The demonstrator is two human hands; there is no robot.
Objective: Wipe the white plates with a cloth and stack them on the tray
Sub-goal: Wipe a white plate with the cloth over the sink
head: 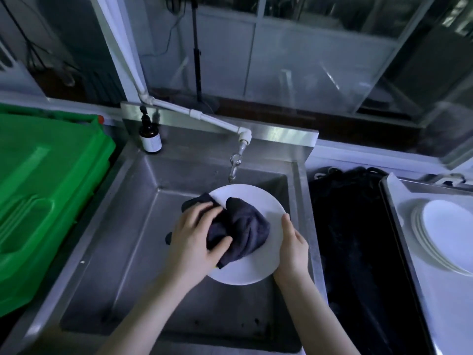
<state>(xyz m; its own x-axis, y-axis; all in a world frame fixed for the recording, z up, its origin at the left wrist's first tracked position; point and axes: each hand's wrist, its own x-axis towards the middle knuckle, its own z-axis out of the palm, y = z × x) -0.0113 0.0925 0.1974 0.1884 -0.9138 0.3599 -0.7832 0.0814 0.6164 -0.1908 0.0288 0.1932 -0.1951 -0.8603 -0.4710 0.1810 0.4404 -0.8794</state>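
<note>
I hold a white plate [258, 267] over the steel sink [102, 252]. My right hand [291, 248] grips its right rim, thumb on top. My left hand [194, 239] clutches a dark grey cloth [245, 231] bunched on the plate's face, covering its left and middle part. A stack of white plates [445, 234] lies on the metal tray [399, 226] at the far right.
A tap [234, 165] on a white pipe hangs just behind the plate. A brown pump bottle [149, 137] stands on the sink's back left corner. Green plastic crates [46, 190] fill the left side. A black mat [353, 239] lies between sink and tray.
</note>
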